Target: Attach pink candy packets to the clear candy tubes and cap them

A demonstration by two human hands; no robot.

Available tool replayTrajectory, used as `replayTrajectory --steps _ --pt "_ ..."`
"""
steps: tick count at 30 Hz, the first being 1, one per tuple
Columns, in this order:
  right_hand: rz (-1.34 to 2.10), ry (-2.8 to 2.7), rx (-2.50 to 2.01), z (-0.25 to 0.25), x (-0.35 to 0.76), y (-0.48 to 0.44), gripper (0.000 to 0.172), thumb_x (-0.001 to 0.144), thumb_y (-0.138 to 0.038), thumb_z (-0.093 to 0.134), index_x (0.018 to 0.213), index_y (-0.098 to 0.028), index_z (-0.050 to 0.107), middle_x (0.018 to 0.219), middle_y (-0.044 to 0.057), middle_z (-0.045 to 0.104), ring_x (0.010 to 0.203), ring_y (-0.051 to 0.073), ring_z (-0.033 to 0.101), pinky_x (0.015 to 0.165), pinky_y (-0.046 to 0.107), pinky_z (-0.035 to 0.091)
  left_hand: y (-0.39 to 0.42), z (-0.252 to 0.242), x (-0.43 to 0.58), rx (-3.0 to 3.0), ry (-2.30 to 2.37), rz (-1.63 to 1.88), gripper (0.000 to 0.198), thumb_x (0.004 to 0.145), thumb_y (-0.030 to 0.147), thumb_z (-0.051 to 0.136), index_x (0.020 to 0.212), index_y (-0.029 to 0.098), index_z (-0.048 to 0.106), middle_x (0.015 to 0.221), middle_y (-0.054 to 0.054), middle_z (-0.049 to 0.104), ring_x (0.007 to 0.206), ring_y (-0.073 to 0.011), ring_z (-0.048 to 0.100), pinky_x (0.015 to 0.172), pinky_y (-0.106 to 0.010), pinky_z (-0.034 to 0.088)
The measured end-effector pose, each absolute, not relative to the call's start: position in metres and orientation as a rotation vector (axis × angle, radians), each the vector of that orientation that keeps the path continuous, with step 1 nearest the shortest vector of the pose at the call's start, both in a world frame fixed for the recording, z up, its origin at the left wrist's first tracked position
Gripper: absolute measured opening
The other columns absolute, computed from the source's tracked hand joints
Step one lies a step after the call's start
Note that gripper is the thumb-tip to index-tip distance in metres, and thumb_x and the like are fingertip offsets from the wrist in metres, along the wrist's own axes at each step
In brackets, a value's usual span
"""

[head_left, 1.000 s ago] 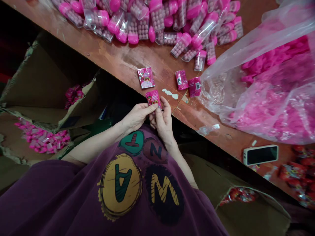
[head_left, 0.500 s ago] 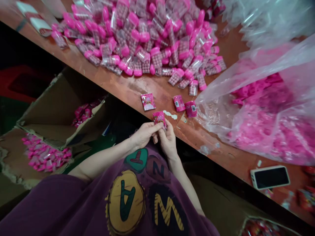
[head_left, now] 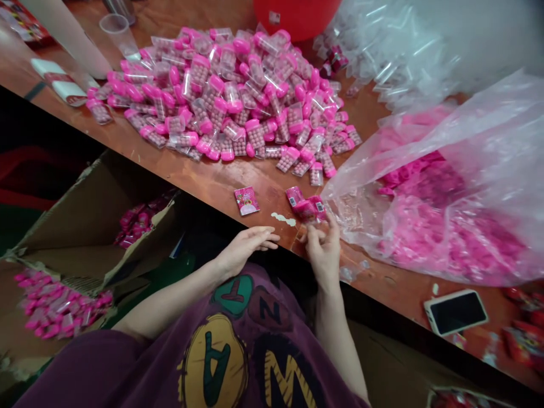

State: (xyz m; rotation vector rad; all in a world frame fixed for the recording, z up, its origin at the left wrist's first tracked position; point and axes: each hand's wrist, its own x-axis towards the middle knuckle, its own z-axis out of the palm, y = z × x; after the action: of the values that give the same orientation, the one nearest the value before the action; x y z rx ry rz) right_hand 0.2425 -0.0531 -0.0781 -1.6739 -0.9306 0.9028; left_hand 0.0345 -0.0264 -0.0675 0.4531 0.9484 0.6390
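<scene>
My left hand point(head_left: 245, 247) hovers at the table's near edge with its fingers stretched out, holding nothing. My right hand point(head_left: 325, 252) is at the table edge, its index finger extended and apart from the bent thumb side. Just beyond its fingertips lie several small pink printed packets point(head_left: 304, 209), bunched and overlapping; whether a fingertip touches them I cannot tell. Another flat pink packet point(head_left: 246, 200) lies alone to the left. Between them is a white wavy-edged strip point(head_left: 283, 219). Behind is a big pile of clear, pink-capped bottles point(head_left: 232, 107) filled with small pink balls.
A clear plastic bag of pink pieces point(head_left: 450, 226) takes up the right side. A phone point(head_left: 455, 313) lies near the front edge. Cardboard boxes point(head_left: 80, 226) with pink items stand below left. A red container point(head_left: 293, 17) and a clear cup point(head_left: 117, 34) are at the back.
The packet held between both hands has been let go and now lies with the two on the right. My hands have moved apart, the right one rightward. The view has shifted.
</scene>
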Motion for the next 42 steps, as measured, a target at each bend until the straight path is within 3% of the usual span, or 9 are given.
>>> replayTrajectory --steps 4,7,11,16,23,27,31,37,42 --pt "0.436 -1.173 -1.690 -0.067 0.241 -0.015 0.041 0.101 -0.041 0.061 0.138 -0.023 0.060 0.066 -0.005 0.056 0.057 0.019 0.057 0.065 0.037 0.055 -0.019 -0.071 0.021 0.945 1.154 0.850 0.027 0.097 0.043 0.070 0.109 0.020 0.078 0.098 -0.009 0.082 0.081 -0.0201 0.074 0.083 -0.034 0.054" --pt "0.308 -1.427 -1.639 -0.060 0.223 0.043 0.031 0.104 -0.041 0.057 0.124 -0.022 0.069 0.093 0.006 0.071 0.082 0.022 0.069 0.089 0.042 0.059 -0.004 -0.076 0.019 1.637 1.366 0.960 0.026 0.101 0.031 0.063 0.119 0.021 0.078 0.128 -0.015 0.078 0.121 -0.0303 0.070 0.109 -0.046 0.049" --pt "0.271 -1.550 -1.787 -0.077 0.210 0.132 0.047 0.106 -0.050 0.054 0.134 -0.013 0.061 0.120 0.020 0.071 0.118 0.034 0.070 0.106 0.057 0.053 0.013 -0.092 0.023 2.147 1.479 0.667 0.046 0.105 0.021 0.051 0.147 0.008 0.064 0.166 -0.025 0.047 0.154 -0.0413 0.047 0.120 -0.061 0.036" --pt "0.309 -1.580 -1.893 -0.121 0.212 0.186 0.072 0.099 -0.059 0.066 0.144 -0.004 0.051 0.131 0.031 0.063 0.133 0.046 0.064 0.103 0.062 0.051 0.014 -0.116 0.023 2.085 1.441 0.700 0.048 0.105 0.012 0.040 0.145 0.013 0.067 0.166 -0.019 0.049 0.158 -0.0345 0.044 0.125 -0.059 0.032" --pt "0.375 -1.604 -1.798 -0.098 0.203 0.154 0.052 0.110 -0.034 0.034 0.149 -0.002 0.048 0.133 0.023 0.064 0.129 0.034 0.070 0.104 0.044 0.051 0.013 -0.116 0.015 1.811 1.315 0.958 0.027 0.104 0.025 0.054 0.110 0.019 0.080 0.141 -0.017 0.073 0.144 -0.0322 0.061 0.126 -0.057 0.030" --pt "0.747 -1.316 -1.580 -0.079 0.188 0.094 0.053 0.101 -0.037 0.052 0.152 -0.023 0.044 0.115 0.008 0.073 0.090 0.020 0.075 0.085 0.041 0.062 0.008 -0.102 0.009 1.701 1.356 1.200 0.023 0.103 0.030 0.059 0.107 0.024 0.081 0.134 -0.011 0.078 0.141 -0.0283 0.062 0.125 -0.054 0.033" --pt "1.255 -0.915 -1.322 -0.070 0.171 0.021 0.040 0.095 -0.052 0.066 0.126 -0.028 0.056 0.077 -0.006 0.062 0.055 0.010 0.055 0.058 0.027 0.053 -0.004 -0.094 0.005 1.663 1.346 1.173 0.018 0.100 0.036 0.066 0.108 0.028 0.080 0.148 -0.009 0.070 0.154 -0.0287 0.048 0.128 -0.053 0.027" --pt "1.438 -0.679 -1.300 -0.077 0.171 -0.029 0.055 0.076 -0.050 0.089 0.115 -0.027 0.057 0.079 -0.008 0.057 0.056 0.008 0.049 0.053 0.024 0.047 -0.029 -0.100 0.012 1.806 1.165 1.023 0.024 0.093 0.044 0.076 0.110 0.029 0.081 0.148 -0.013 0.069 0.153 -0.0349 0.047 0.127 -0.054 0.027" --pt "1.275 -0.917 -1.389 -0.083 0.196 -0.041 0.050 0.083 -0.048 0.083 0.123 -0.031 0.057 0.090 -0.004 0.062 0.068 0.012 0.058 0.063 0.027 0.055 -0.041 -0.087 0.013 1.685 1.285 1.146 0.055 0.084 0.063 0.081 0.120 0.021 0.077 0.136 -0.017 0.072 0.123 -0.0317 0.066 0.105 -0.046 0.051"
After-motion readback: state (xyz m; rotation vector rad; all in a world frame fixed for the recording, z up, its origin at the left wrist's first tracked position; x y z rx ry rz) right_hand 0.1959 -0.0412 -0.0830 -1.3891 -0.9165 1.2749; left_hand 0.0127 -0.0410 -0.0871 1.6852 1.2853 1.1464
